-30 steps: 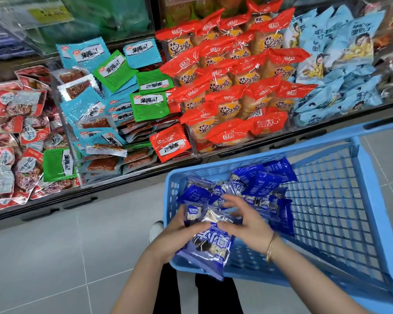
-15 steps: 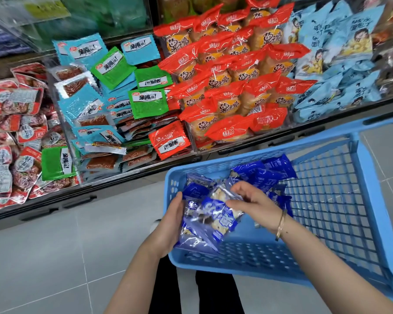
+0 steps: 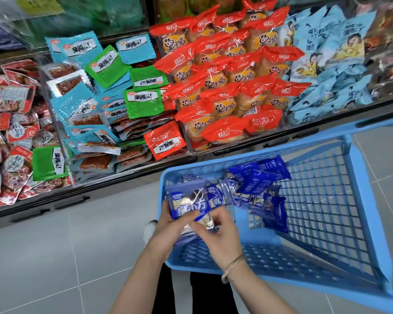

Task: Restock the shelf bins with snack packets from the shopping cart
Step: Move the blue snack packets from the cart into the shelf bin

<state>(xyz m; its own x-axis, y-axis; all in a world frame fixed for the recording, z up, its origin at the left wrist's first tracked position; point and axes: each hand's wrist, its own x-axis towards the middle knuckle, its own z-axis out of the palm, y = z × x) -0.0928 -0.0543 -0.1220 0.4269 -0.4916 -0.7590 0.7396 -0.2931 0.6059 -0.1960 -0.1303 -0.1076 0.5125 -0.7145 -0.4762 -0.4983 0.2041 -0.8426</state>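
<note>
Over the near corner of the blue cart [image 3: 361, 200], the left hand [image 3: 168, 225] and right hand [image 3: 218, 234] both grip a bunch of blue snack packets [image 3: 188, 205], more packets [image 3: 256, 184] lying inside.

A blue plastic lattice shopping cart [image 3: 363, 200] stands on grey floor tiles [image 3: 55, 257], holding dark blue snack packets [image 3: 256, 177]. Clear shelf bins [image 3: 61, 143] hold orange-red packets [image 3: 225, 130].

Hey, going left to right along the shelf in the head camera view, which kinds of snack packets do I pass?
Red-and-white packets → teal and green flat packets → orange-red packets → pale blue packets with a cartoon figure.
</note>
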